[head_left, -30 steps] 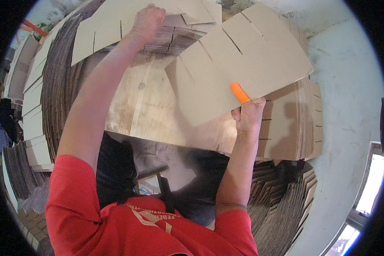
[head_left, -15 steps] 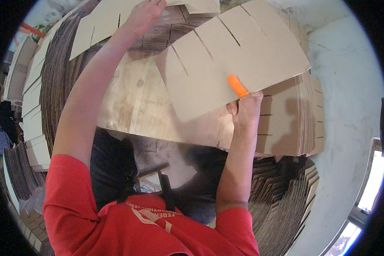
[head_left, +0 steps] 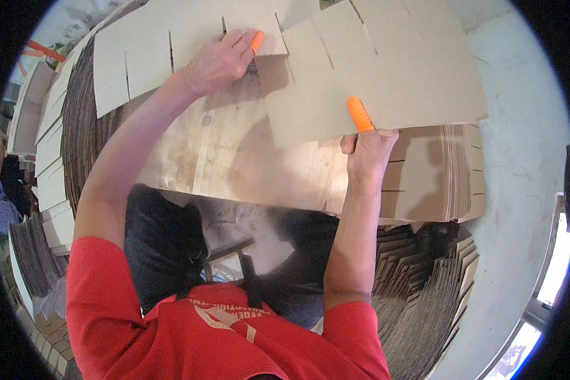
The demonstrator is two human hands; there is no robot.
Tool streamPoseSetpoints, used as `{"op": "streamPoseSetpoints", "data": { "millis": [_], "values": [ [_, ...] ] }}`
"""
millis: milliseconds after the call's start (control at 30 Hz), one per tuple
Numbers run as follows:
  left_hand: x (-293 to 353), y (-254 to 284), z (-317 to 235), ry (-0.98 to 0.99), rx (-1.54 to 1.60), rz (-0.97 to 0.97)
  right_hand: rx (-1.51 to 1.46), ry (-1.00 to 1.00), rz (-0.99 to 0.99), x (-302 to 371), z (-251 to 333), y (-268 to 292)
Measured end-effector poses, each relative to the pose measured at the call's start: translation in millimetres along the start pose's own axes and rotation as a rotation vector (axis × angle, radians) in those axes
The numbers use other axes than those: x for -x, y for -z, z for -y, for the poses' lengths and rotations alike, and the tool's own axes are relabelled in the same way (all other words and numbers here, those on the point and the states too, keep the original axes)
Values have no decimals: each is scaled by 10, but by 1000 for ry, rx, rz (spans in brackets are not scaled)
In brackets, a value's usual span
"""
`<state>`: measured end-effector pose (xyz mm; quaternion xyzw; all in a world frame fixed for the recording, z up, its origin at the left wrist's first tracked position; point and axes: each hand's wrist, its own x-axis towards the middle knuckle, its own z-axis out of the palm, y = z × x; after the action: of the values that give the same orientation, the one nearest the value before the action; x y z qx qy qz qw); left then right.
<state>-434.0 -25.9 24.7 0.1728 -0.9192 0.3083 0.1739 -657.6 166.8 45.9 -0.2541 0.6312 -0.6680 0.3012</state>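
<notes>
A: ok so what's being held in the right hand (head_left: 368, 158)?

B: A slotted cardboard sheet (head_left: 392, 76), gripped by its near edge. The thumb, in an orange cover (head_left: 360, 114), is pressed on top, with the fingers mostly hidden underneath. It's held out over the far right part of the wooden board (head_left: 202, 149).

A: and the left hand (head_left: 215, 64)?

B: Its bent fingers are rested on another slotted sheet (head_left: 149, 54), near the right corner. Whether that's pinched or just pressed can't be told. That corner is overlapped with the first sheet in view.

A: anything around?

B: A cardboard stack (head_left: 418, 174) is parked beside the right wrist, and more piled cardboard (head_left: 79, 120) is seen far left.
</notes>
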Motion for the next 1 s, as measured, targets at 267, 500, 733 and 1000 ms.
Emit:
{"op": "streamPoseSetpoints", "data": {
  "millis": [267, 500, 733, 1000],
  "values": [
    [128, 327, -435, -134, 127, 5, -1, 2, -8, 12, 31, -33],
    [270, 735, -935, -186, 275, 21, 75, -11, -30, 23, -110, -15],
    [320, 824, -981, 72, 657, 102, -97, -13, -178, -36, -461, -120],
    [-62, -342, 211, 469, -55, 99, 46, -69, -115, 2, -520, -174]
  ]
}}
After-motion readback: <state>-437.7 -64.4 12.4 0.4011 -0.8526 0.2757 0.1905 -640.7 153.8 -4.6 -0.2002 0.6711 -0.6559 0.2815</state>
